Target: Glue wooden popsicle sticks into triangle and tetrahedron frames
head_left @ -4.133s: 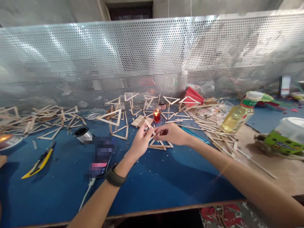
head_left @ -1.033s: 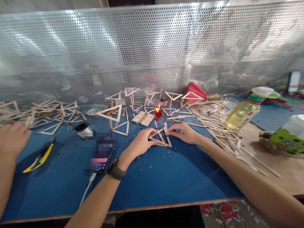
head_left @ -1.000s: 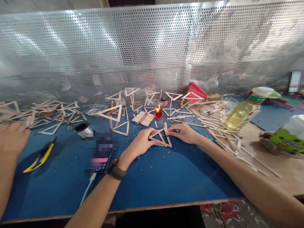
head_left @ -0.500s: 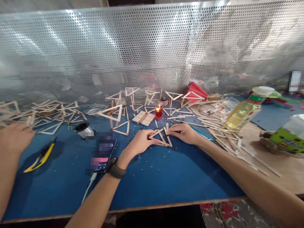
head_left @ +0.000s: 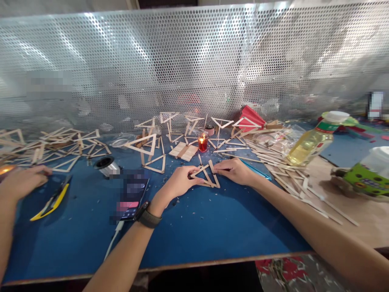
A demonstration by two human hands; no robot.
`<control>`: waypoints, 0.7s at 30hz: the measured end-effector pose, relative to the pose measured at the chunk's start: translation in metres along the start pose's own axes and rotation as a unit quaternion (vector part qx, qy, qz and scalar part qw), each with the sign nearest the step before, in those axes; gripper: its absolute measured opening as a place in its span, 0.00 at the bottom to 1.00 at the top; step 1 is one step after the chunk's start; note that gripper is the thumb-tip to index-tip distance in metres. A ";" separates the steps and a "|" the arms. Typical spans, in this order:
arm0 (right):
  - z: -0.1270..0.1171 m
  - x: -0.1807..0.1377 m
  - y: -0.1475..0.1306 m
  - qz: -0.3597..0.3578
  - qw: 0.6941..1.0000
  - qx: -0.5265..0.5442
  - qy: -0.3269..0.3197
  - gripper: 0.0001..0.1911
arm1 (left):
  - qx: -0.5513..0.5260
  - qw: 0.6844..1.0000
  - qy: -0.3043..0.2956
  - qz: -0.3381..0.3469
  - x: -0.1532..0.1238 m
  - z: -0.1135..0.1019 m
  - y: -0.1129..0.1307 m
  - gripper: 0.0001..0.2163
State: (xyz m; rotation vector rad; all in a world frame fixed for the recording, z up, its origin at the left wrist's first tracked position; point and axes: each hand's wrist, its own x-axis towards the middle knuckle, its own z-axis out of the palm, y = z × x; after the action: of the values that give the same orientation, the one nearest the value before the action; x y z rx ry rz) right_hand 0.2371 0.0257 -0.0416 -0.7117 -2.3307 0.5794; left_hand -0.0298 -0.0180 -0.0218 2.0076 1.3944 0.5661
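Observation:
A small triangular frame of flat wooden sticks is held just above the blue table in front of me. My left hand grips its left corner between thumb and fingers. At its right side, my right hand is closed in a pinch against the frame's stick; the fingertips hide the exact contact. Just beyond the frame burns a candle in a red glass. A flat bundle of sticks lies beside the candle.
Several stick frames stand behind. At left are a co-worker's hand, yellow-handled pliers, a wire spool and a phone. Loose sticks, an oil bottle and a green-wrapped container are at right.
My right fingers have shifted slightly towards the frame, and the short stick end that rose beside them no longer shows. The co-worker's hand has moved down and right, uncovering a flame.

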 end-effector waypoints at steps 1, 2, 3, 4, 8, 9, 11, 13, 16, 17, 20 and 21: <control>0.000 0.000 0.000 -0.001 1.000 -0.003 0.001 0.18 | 0.001 1.000 0.000 -0.001 0.000 0.000 0.000 0.27; -0.001 0.000 0.000 -0.001 1.000 -0.006 0.001 0.18 | 0.001 1.000 -0.001 -0.002 0.000 0.000 0.000 0.27; -0.001 0.000 -0.001 -0.001 1.000 -0.008 0.000 0.18 | 0.000 1.000 -0.002 -0.001 0.000 0.000 0.000 0.27; -0.001 0.000 -0.001 -0.002 1.000 -0.010 -0.002 0.18 | -0.001 1.000 -0.005 0.000 -0.001 -0.001 0.001 0.27; -0.003 0.000 0.000 0.000 1.000 -0.013 -0.006 0.15 | 0.004 1.000 -0.010 0.010 -0.002 -0.003 0.004 0.27; -0.003 0.000 0.000 0.001 1.000 -0.013 -0.006 0.15 | 0.008 1.000 -0.008 0.011 -0.003 -0.003 0.005 0.27; -0.003 0.000 0.000 0.002 1.000 -0.013 -0.005 0.15 | 0.016 1.000 -0.006 0.010 -0.003 -0.004 0.007 0.27; -0.003 0.000 0.000 0.003 1.000 -0.011 -0.003 0.15 | 0.021 1.000 -0.005 0.008 -0.004 -0.005 0.009 0.28; -0.002 0.000 0.001 0.008 1.000 -0.009 -0.001 0.15 | 0.025 1.000 -0.006 0.004 -0.005 -0.007 0.011 0.28; -0.002 0.000 0.001 0.010 1.000 -0.007 0.000 0.15 | 0.026 1.000 -0.006 0.004 -0.005 -0.007 0.011 0.28; -0.002 -0.001 0.003 0.017 1.000 0.011 -0.003 0.14 | 0.027 1.000 -0.004 0.007 -0.005 -0.007 0.010 0.28; -0.002 -0.001 0.004 0.020 1.000 0.018 -0.005 0.14 | 0.027 1.000 -0.002 0.008 -0.004 -0.007 0.010 0.29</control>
State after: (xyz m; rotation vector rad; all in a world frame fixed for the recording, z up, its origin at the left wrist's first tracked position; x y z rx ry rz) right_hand 0.2403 0.0285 -0.0421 -0.7403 -2.3142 0.6432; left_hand -0.0291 -0.0228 -0.0100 2.0631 1.4068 0.5347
